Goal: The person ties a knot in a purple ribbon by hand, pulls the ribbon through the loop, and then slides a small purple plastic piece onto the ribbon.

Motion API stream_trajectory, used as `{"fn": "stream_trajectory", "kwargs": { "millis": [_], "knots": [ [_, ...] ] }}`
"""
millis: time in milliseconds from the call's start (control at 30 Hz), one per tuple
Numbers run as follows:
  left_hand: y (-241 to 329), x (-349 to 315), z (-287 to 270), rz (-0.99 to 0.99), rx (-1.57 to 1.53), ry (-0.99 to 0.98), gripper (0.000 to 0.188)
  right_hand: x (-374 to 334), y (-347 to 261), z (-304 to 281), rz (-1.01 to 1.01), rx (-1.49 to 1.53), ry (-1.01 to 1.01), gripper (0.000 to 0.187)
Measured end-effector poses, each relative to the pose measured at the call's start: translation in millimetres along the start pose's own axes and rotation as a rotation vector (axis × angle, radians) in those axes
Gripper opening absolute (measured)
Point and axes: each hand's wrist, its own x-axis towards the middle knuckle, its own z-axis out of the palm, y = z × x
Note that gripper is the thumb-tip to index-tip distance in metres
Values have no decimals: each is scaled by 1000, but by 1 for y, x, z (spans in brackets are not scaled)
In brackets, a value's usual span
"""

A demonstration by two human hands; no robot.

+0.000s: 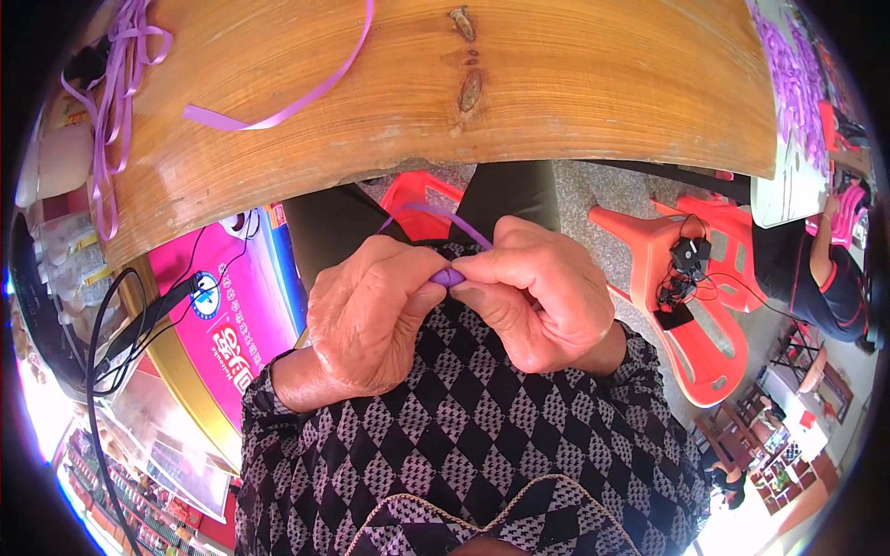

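Observation:
My left hand (371,310) and my right hand (542,296) meet in front of my chest, just off the table's near edge. Thumb and forefinger of each pinch a small folded piece of purple ribbon (448,277). Some of the fold is hidden by the fingertips. From behind the hands, a loose strand of ribbon (464,227) curves up and over to the left. A separate length of lilac ribbon (320,91) lies curled on the wooden table (593,74).
Lilac ribbons (120,79) hang over the table's left edge, and a purple bundle (793,88) lies at its far right. An orange-red plastic stool (709,347) at right bears black cables (688,259). More black cables (139,320) run at left. Another person (816,269) is at far right.

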Motion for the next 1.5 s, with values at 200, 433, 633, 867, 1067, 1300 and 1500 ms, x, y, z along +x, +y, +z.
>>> {"fn": "stream_trajectory", "kwargs": {
  "millis": [200, 433, 633, 867, 1067, 1300, 1500],
  "knots": [
    [3, -1, 1, 26, 9, 61, 15, -1, -3, 1, -7, 8, -25, 17],
    [5, -2, 4, 45, 15, 92, 17, 0, -1, 0, -70, -40, -41, 17],
    [6, -2, 2, 75, -16, 66, 18, -2, 2, 2, -106, 113, -5, 15],
    [5, 2, 0, 3, -102, 25, 15, 3, 3, -7, -75, 111, -99, 15],
    [-1, 5, -6, 38, -180, -7, 16, 16, -3, -17, 356, 331, -262, 26],
    [2, -1, -4, 106, -319, -99, 20, 5, 0, -17, 442, 569, -279, 25],
    [0, -2, -2, 86, -394, -130, 22, -2, 3, -13, 367, 552, -259, 26]
  ]
}}
